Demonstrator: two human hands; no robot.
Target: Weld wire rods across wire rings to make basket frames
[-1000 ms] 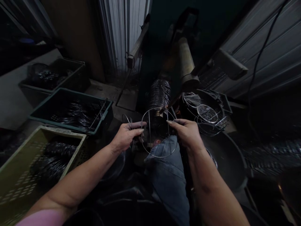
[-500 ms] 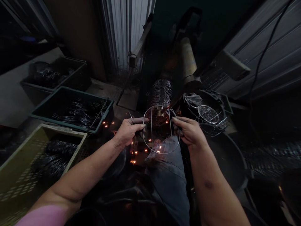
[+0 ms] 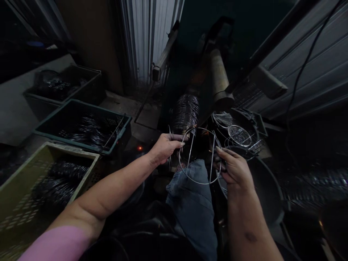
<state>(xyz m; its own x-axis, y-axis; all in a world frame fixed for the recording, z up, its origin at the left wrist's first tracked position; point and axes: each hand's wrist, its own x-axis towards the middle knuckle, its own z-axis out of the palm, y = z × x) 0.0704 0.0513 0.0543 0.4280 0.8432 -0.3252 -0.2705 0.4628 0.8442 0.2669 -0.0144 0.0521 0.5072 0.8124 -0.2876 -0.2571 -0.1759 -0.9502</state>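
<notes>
Between my two hands is a round wire frame [image 3: 212, 158], a thin metal ring crossed by two straight wires. My left hand [image 3: 167, 146] is closed, pinching the ring's left edge between thumb and fingers. At its right edge, the fingertips of my right hand [image 3: 235, 165] grip the same frame. More thin wire shows behind my left hand; whether that hand holds it I cannot tell. Just beyond the frame, a stack of wire rings [image 3: 187, 112] hangs around a bar. My jeans-covered leg [image 3: 194, 192] is below the frame.
On the left are a yellow crate [image 3: 89, 170] and a green crate [image 3: 40, 127] holding dark wire rings, with a grey bin [image 3: 35, 103] behind. A thick metal cylinder [image 3: 219, 74] juts out ahead. Finished-looking wire pieces [image 3: 240, 136] lie at right above a large round tub [image 3: 272, 188].
Both hands have moved right and slightly down with the wire frame, away from the front of the ring stack. The several flying sparks have faded to one small glow.
</notes>
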